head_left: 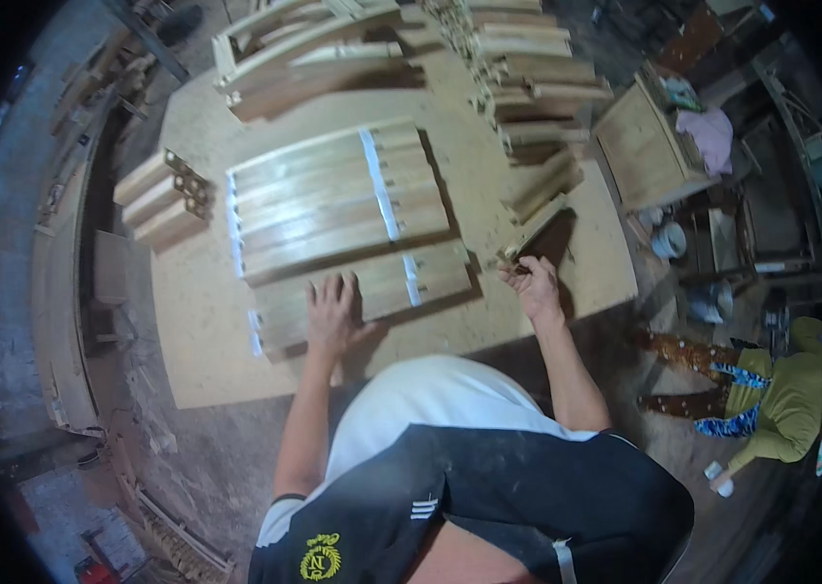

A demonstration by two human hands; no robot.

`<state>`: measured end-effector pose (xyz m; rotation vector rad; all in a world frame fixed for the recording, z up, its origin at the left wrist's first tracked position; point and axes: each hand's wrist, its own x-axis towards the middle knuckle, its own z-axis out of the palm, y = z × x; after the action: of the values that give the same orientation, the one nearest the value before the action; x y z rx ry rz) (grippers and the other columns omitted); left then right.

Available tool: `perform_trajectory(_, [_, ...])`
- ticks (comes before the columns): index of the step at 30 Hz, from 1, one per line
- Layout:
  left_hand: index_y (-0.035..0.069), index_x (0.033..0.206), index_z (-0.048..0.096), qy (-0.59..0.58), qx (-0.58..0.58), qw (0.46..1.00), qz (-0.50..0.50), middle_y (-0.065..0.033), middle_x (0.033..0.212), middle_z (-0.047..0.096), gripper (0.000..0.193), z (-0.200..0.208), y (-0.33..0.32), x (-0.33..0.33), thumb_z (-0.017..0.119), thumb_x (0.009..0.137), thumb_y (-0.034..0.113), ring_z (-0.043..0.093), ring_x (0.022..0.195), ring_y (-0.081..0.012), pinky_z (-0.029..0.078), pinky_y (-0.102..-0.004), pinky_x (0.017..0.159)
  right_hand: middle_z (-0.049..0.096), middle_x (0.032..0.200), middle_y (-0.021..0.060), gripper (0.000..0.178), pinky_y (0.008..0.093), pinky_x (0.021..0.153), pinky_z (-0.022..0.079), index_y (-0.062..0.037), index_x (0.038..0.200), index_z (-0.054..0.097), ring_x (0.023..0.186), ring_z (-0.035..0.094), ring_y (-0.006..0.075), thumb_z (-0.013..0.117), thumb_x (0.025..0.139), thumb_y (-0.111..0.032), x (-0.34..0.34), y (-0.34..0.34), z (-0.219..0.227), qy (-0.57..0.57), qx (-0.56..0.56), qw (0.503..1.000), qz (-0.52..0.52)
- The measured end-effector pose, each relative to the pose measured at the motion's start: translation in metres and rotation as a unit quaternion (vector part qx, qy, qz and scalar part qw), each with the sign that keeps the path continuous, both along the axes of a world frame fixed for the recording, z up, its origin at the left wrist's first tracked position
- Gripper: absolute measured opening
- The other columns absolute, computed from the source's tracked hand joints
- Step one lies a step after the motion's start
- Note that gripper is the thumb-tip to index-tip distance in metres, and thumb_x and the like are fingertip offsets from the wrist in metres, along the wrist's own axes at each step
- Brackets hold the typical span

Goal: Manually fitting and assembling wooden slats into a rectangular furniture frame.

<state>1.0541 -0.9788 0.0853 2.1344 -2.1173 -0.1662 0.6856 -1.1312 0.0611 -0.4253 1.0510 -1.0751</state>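
My left hand (333, 310) lies with its fingers spread on a narrow wooden panel (377, 292) near the table's front edge. Strips of pale tape cross that panel near its ends. At the near end of a short wooden piece (537, 226), the fingers of my right hand (536, 287) are curled in a pinch. Something small and brown shows at those fingertips, too small to name. Just beyond the narrow panel is a wider stack of wooden slats (314, 200), banded with the same pale tape.
Three wooden blocks (163, 200) sit at the table's (207, 360) left. Curved wooden parts (314, 58) lie at the far side, and a row of wooden pieces (537, 68) runs along the far right. A wooden cabinet (649, 141) and a person in a yellow-green top (790, 389) are off to the right.
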Motion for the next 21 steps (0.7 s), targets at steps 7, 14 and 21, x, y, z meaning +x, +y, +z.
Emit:
perform_trajectory(7, [0.005, 0.141, 0.05, 0.277, -0.13, 0.952, 0.033, -0.0209, 0.133, 0.054, 0.084, 0.051, -0.025, -0.044, 0.078, 0.075, 0.049, 0.048, 0.126, -0.0398, 0.031, -0.0525, 0.111, 0.067, 0.115, 0.019, 0.064, 0.0479, 0.079, 0.062, -0.0026, 0.135, 0.051, 0.095, 0.071, 0.0349, 0.073, 0.086, -0.036, -0.007, 0.102, 0.042, -0.291, -0.142, 0.932, 0.164])
perform_trajectory(14, [0.003, 0.137, 0.053, 0.818, 0.179, 0.529, 0.136, -0.0096, 0.109, 0.064, 0.074, 0.08, -0.104, -0.126, 0.048, 0.096, 0.064, 0.062, 0.101, -0.019, 0.051, -0.0327, 0.083, 0.064, 0.119, 0.0202, 0.07, 0.0541, 0.081, 0.061, 0.0009, 0.14, 0.046, 0.101, 0.069, 0.0378, 0.075, 0.086, -0.033, 0.004, 0.077, 0.06, -0.298, -0.125, 0.89, 0.321])
perform_trajectory(21, [0.0, 0.109, 0.061, 0.713, -0.056, 0.692, 0.1, -0.0112, 0.087, 0.065, 0.06, 0.127, -0.152, -0.112, 0.07, 0.087, 0.055, 0.064, 0.078, -0.0168, 0.053, -0.0317, 0.063, 0.066, 0.116, 0.0119, 0.047, 0.0347, 0.091, 0.053, 0.0018, 0.134, 0.053, 0.108, 0.064, 0.0206, 0.058, 0.099, -0.028, 0.055, 0.009, 0.092, 0.11, -0.239, 0.904, 0.336])
